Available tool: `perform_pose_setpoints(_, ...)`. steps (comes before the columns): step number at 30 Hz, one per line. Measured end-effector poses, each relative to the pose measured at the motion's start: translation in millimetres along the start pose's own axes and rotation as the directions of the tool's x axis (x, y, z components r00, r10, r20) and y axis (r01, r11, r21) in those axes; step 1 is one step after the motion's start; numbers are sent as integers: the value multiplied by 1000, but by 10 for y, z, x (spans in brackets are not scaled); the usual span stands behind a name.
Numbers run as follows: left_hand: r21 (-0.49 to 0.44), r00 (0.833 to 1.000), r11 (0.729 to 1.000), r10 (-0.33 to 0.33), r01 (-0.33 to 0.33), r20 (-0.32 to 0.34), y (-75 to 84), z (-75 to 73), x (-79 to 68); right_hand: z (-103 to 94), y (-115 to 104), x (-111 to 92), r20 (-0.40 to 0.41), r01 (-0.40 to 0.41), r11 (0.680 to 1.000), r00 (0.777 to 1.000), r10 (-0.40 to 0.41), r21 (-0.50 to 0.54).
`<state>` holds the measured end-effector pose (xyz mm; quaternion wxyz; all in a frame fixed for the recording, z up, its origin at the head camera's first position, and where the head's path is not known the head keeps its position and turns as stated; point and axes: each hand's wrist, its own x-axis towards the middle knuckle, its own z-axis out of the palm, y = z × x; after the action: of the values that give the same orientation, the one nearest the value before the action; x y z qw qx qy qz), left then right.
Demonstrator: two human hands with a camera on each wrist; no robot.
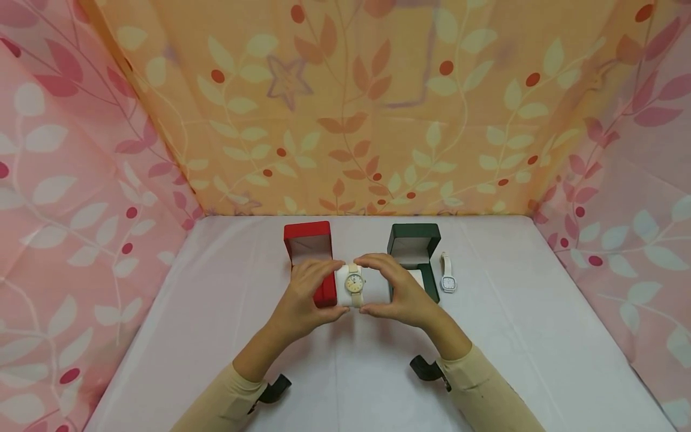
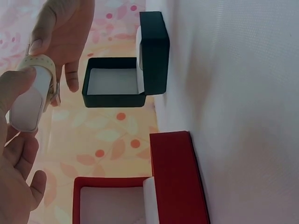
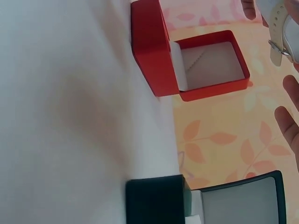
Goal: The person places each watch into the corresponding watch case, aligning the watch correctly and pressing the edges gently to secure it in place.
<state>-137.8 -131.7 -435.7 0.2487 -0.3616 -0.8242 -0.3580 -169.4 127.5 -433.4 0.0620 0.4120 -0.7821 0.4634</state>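
Observation:
A round-faced wristwatch (image 1: 354, 283) with a cream strap is wrapped around a white watch cushion (image 1: 378, 288), held up above the table between both hands. My left hand (image 1: 305, 293) grips the cushion, thumb on one side and fingers on the other, as the left wrist view shows. From the other side my right hand (image 1: 406, 294) pinches the watch, its thumb on the strap (image 2: 39, 59) and its other fingers spread. The strap's buckle (image 3: 279, 48) appears in the right wrist view. Behind the hands stand an open red box (image 1: 308, 231) and an open dark green box (image 1: 414, 231).
A second watch (image 1: 448, 283) with a pale strap and squarish face lies right of the green box. White cloth covers the table (image 1: 216, 336). Patterned fabric (image 1: 345, 120) hangs at the back and on both sides.

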Motion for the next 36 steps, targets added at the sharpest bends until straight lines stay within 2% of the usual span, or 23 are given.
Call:
perform_pose_setpoints(9,-9,1000,1000,-7,7,8,50,-30,23,-48,-26,-5,-10,-15,999,1000,15,-44)
perform_pose_setpoints(18,-8,1000,1000,3,-3,-1,52,-25,16,3,10,-22,-5,-14,1000,1000,14,7)
perform_pose_setpoints(36,-35,1000,999,-20,20,8,56,14,-2,23,13,-13,-2,-7,1000,1000,7,-14)
